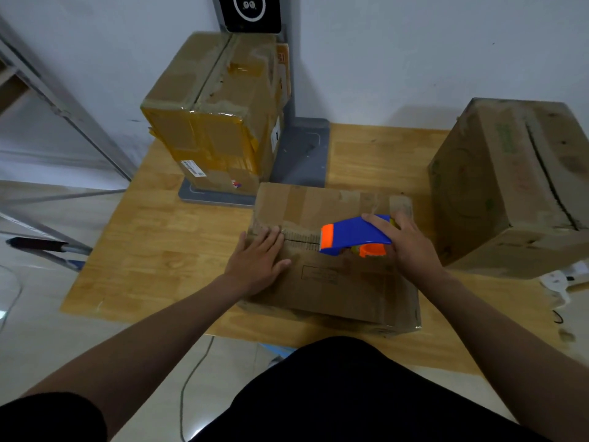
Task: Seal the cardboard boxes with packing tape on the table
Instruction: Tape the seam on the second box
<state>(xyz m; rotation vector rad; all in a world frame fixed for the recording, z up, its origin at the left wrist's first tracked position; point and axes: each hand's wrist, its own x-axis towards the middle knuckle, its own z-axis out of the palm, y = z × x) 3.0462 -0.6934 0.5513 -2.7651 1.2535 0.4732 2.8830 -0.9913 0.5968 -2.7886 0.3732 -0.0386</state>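
Note:
A flat cardboard box (334, 282) lies on the wooden table (153, 237) just in front of me, its top seam running left to right. My left hand (259, 261) presses flat on the box's left end, fingers spread over the seam. My right hand (406, 242) grips a blue and orange tape dispenser (353, 236) that rests on the seam near the box's right half, its orange nose pointing left. A short stretch of seam shows between the hand and the dispenser.
A tall taped box (220, 110) stands at the back left on a grey stand base (302, 154). Another large box (510, 186) sits at the right edge. A white power strip (561, 277) lies at the far right. Metal shelving (57, 100) and floor are to the left.

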